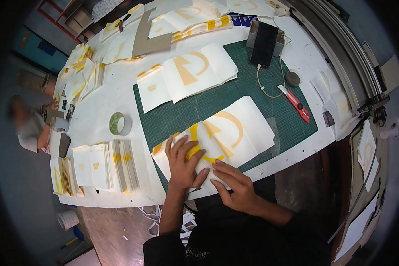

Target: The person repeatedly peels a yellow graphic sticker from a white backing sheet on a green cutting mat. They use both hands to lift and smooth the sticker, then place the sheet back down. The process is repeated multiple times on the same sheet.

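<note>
A white paper sheet (256,129) with a tan and yellow print lies on the green cutting mat (181,117), its near-left part folded over. On that folded part, my left hand (184,162) rests with fingers spread, pressing the paper. My right hand (239,188) has thumb and fingertips at the fold's edge, apparently gripping the paper; the edge under the fingers is partly hidden. Just beyond lies a stack of similar printed sheets (199,75). On the mat's right side are a red utility knife (297,104) and a dark phone (264,44) with a white cable.
A green-and-white tape roll (119,123) stands left of the mat. Bundles of folded printed paper (93,166) fill the table's near left; more piles (82,80) and grey board (142,42) lie farther back. A long metal rail (337,57) borders the right. Another person (33,128) is at far left.
</note>
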Action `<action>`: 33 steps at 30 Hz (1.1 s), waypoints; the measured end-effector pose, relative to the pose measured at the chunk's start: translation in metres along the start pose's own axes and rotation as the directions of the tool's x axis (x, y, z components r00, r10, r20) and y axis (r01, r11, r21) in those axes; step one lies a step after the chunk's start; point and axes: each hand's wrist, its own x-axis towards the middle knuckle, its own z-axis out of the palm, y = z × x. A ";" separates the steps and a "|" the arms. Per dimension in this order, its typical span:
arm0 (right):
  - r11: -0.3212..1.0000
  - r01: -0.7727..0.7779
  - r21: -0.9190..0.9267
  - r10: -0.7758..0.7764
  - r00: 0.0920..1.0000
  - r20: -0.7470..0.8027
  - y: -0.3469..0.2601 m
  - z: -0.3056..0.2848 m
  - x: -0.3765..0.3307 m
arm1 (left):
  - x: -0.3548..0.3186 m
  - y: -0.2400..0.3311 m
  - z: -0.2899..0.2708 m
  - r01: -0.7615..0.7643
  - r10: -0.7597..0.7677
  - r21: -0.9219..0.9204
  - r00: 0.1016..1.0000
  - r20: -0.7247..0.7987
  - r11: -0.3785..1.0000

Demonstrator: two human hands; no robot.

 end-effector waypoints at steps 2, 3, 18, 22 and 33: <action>1.000 0.003 -0.011 -0.002 1.000 0.022 -0.002 -0.002 -0.006 | 0.004 -0.001 0.001 0.053 -0.050 0.041 0.996 -0.069 0.998; 1.000 0.000 -0.013 0.000 1.000 0.020 -0.003 -0.002 -0.008 | 0.002 -0.002 0.002 0.097 -0.092 0.053 0.992 -0.081 0.994; 0.927 -0.008 -0.375 -0.110 0.950 -0.292 0.086 -0.104 0.049 | -0.003 0.011 0.005 -0.069 0.068 -0.023 0.996 -0.053 0.997; 0.571 -0.450 -0.687 0.047 0.853 -0.520 0.191 -0.191 0.101 | 0.003 0.012 0.007 -0.083 0.081 -0.039 0.995 -0.058 0.996; 0.447 -0.420 -0.790 0.294 0.903 -0.314 0.238 -0.225 0.136 | 0.003 0.010 0.010 -0.067 0.063 -0.072 0.996 -0.061 0.995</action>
